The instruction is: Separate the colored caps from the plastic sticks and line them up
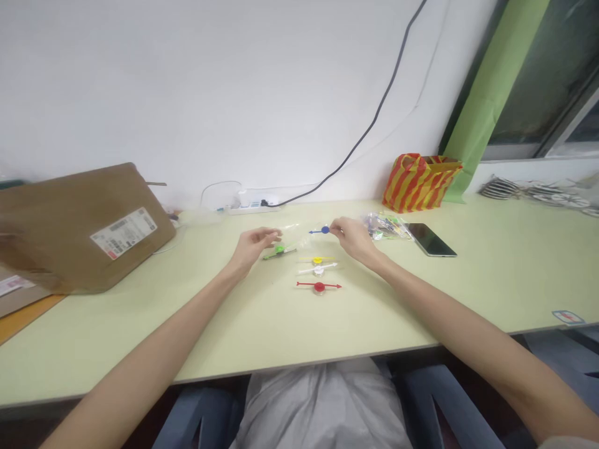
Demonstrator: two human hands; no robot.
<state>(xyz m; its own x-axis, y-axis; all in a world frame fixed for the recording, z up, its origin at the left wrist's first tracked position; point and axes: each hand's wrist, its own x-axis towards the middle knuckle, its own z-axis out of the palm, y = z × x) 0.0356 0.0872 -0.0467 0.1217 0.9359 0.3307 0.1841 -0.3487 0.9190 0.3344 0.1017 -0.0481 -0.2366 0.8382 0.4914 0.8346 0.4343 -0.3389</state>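
Note:
My right hand (350, 237) pinches one end of a blue arrow spinner (325, 230) whose tip points left. The fingers of my left hand (256, 245) are closed at the edge of a clear plastic bag (294, 234), which lies between both hands. Just below the bag, close to my left fingers, is a green arrow spinner (279, 250). Nearer to me lie a yellow arrow spinner (317, 260), a white one (319, 270) and a red one (319, 287), roughly in a column.
Right of my right hand are clear packets of small coloured parts (386, 226) and a dark phone or tablet (429, 240). A striped bag (421, 184) stands behind them. At left is a cardboard box (84, 231). A power strip (253, 206) sits by the wall.

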